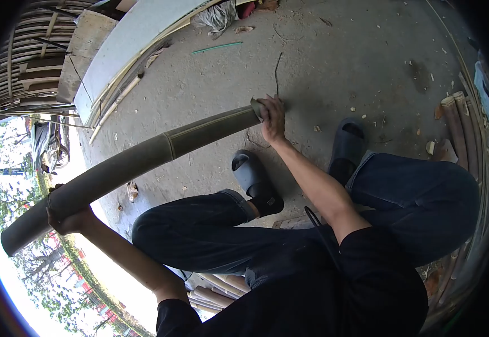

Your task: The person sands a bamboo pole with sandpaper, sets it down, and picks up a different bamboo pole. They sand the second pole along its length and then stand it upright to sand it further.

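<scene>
Concrete floor (pixel 345 67) lay littered. Bamboo pole (pixel 127 164) looked stiff, slick, best held near both ends: left hand (pixel 71 220) cupped left part, right hand (pixel 273 119) clasped right end.

From my remote feed I see a grey concrete floor (pixel 340 62) strewn with pale chips and dry scraps. At the upper left I make out a slatted wall (pixel 19 56), a plywood sheet (pixel 90 48) and a large whitish panel (pixel 135 36). Harsh daylight floods my left side, where trees (pixel 53 275) and a wheeled vehicle (pixel 59 156) show beyond the floor.
</scene>
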A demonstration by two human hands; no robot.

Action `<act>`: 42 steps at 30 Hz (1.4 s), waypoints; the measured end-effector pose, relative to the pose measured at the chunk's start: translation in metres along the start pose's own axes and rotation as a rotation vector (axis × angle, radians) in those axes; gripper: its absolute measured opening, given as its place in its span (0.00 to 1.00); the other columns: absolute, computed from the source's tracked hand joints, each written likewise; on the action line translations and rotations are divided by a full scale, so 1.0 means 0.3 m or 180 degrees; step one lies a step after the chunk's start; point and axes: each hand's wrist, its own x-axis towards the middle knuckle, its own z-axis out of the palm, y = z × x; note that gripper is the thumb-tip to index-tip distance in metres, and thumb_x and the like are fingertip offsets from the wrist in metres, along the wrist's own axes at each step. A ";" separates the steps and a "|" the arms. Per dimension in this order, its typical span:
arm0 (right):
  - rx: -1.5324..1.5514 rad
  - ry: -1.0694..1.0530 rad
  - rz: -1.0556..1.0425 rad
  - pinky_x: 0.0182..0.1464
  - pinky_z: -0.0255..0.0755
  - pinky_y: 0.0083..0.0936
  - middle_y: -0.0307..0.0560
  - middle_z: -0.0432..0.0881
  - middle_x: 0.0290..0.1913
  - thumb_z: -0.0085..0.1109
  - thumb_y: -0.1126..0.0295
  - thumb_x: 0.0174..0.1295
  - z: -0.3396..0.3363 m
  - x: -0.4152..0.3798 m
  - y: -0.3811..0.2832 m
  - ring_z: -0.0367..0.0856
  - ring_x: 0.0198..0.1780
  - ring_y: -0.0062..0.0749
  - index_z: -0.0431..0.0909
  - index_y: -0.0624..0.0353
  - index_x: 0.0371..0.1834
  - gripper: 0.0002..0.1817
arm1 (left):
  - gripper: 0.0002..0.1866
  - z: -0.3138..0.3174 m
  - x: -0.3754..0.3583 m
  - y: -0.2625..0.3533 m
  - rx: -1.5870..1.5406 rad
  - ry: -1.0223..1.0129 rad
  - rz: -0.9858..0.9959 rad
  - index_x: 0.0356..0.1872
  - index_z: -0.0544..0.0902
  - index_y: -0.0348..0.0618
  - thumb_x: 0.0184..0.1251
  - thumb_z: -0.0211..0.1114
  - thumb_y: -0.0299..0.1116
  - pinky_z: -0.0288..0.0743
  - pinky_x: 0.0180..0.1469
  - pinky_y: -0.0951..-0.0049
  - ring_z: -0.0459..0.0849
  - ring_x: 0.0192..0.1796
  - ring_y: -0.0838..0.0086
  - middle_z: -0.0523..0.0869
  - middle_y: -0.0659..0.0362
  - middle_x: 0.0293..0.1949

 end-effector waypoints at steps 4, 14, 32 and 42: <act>0.0000 -0.0225 -0.0479 0.75 0.61 0.53 0.52 0.85 0.58 0.48 0.52 0.79 0.021 0.030 -0.072 0.77 0.67 0.59 0.86 0.55 0.53 0.22 | 0.30 -0.024 0.014 -0.019 0.0056 0.0412 -0.0139 0.50 0.85 0.27 0.58 0.66 0.48 0.81 0.64 0.51 0.89 0.53 0.49 0.88 0.41 0.47; 0.0006 -0.0346 -0.0342 0.72 0.65 0.50 0.53 0.88 0.53 0.50 0.53 0.76 -0.013 0.077 0.044 0.80 0.62 0.56 0.87 0.56 0.51 0.21 | 0.29 -0.052 -0.011 -0.019 -0.0123 0.0437 -0.0155 0.52 0.84 0.28 0.59 0.65 0.47 0.81 0.64 0.51 0.88 0.54 0.50 0.88 0.43 0.48; -0.0061 -0.0203 -0.0420 0.75 0.60 0.54 0.58 0.83 0.60 0.46 0.50 0.77 0.054 0.073 0.012 0.76 0.65 0.61 0.84 0.56 0.56 0.24 | 0.24 -0.046 0.024 -0.016 0.0201 0.0634 -0.0326 0.50 0.84 0.35 0.63 0.70 0.45 0.82 0.59 0.55 0.88 0.50 0.55 0.87 0.48 0.45; 0.0037 0.0173 0.0374 0.80 0.50 0.57 0.56 0.76 0.69 0.46 0.45 0.76 0.085 0.042 0.095 0.66 0.75 0.59 0.79 0.54 0.66 0.29 | 0.25 -0.052 0.024 -0.048 0.0658 0.1102 -0.0378 0.51 0.83 0.37 0.63 0.74 0.48 0.83 0.58 0.57 0.87 0.50 0.57 0.86 0.51 0.47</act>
